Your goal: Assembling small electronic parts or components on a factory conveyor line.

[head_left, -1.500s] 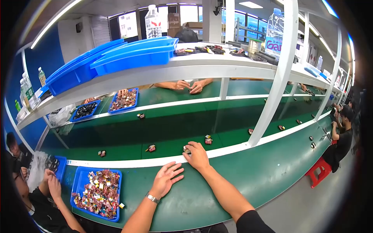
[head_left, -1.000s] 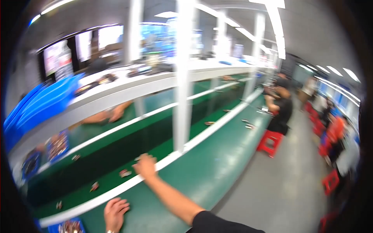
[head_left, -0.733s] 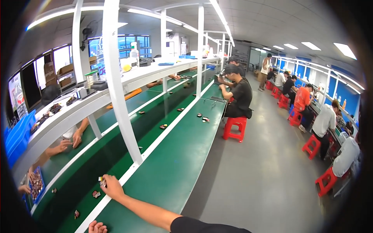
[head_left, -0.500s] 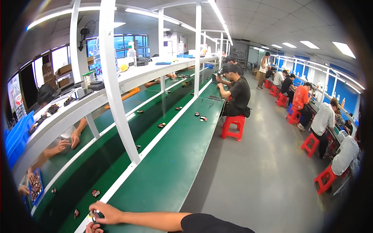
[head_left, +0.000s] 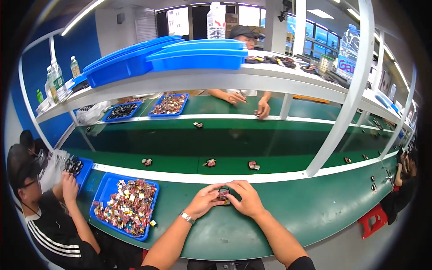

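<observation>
Over the green bench, my left hand (head_left: 203,202) and my right hand (head_left: 246,200) meet with curled fingers around a small red-and-black electronic part (head_left: 222,195). A yellow bit shows at its lower edge, and a dark loop, perhaps wire, at its top. Fingers cover much of the part, so its exact kind is unclear. A metal-banded watch (head_left: 187,218) is on my left wrist. To the left of my hands, a blue tray (head_left: 153,203) holds a heap of small reddish parts with white and yellow pieces.
Beyond a white rail (head_left: 189,177), several small parts lie on the green conveyor (head_left: 180,159). A white post (head_left: 335,130) rises at right under a shelf (head_left: 198,78) carrying blue trays (head_left: 198,56). At left, a co-worker (head_left: 49,225) handles black parts by another tray.
The view has swung left from the aisle to the bench before me. My hands, earlier at the lower left edge, now appear near the middle, still together around a small part.
</observation>
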Available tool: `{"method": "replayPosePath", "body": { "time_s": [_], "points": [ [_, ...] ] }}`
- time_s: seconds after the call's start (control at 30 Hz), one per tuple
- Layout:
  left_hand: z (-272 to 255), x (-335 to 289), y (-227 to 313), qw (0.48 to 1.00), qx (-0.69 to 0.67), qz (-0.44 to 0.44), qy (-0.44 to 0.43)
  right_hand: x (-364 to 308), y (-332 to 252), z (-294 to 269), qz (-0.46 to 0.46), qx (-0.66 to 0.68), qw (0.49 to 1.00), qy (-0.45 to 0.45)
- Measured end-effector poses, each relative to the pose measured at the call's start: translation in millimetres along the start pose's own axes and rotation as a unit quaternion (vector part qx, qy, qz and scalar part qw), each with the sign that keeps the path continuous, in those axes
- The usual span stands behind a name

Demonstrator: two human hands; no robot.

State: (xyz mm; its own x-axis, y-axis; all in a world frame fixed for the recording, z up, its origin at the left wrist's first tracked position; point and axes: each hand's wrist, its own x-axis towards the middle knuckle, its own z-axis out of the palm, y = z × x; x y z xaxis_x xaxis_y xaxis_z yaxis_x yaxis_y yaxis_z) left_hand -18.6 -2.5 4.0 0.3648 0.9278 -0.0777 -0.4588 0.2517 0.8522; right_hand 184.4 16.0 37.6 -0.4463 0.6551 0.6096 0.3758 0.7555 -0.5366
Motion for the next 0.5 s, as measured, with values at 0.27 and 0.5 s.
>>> {"method": "replayPosePath", "body": {
  "time_s": [0.27, 0.5],
  "points": [
    [-2, 1, -7, 1.0, -0.023, 0.014, 0.012, 7, 0, 7, -0.036, -0.069, 0.997, -0.006],
    [7, 1, -5, 0.999, 0.011, 0.031, 0.024, 8, 4, 2, -0.08, -0.11, 0.99, -0.048]
  ]
}}
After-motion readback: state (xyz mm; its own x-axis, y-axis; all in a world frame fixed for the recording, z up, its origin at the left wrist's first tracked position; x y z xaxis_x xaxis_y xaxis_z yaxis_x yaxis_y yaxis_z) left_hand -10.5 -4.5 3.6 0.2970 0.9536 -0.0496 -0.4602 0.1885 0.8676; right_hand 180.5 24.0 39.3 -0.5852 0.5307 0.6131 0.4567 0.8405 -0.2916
